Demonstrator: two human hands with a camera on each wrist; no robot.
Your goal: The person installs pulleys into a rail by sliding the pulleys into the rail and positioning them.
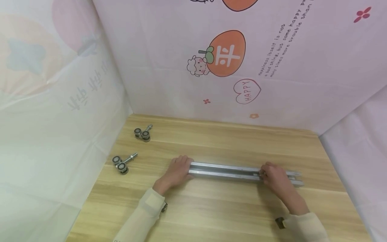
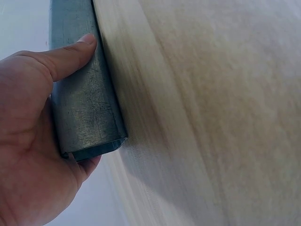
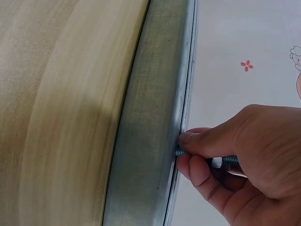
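A slotted galvanized metal rail [image 1: 223, 172] lies lengthwise across the wooden table, its slot facing up. At its left end, my left hand [image 1: 178, 169] grips it; in the left wrist view the thumb [image 2: 75, 56] presses one side while the other fingers are mostly hidden behind. My right hand [image 1: 275, 179] is over the rail's right part. Its thumb and fingers pinch a threaded bolt [image 3: 229, 160] with a nut, which stands out of the slot in the right wrist view. Whatever the bolt joins inside the rail is hidden.
Two roller trolleys with threaded bolts lie on the table's left side, one farther back [image 1: 142, 134] and one nearer [image 1: 122, 164]. Printed white cloth [image 1: 169, 74] hangs at the back and both sides. The wooden tabletop [image 1: 217, 215] extends in front of the rail.
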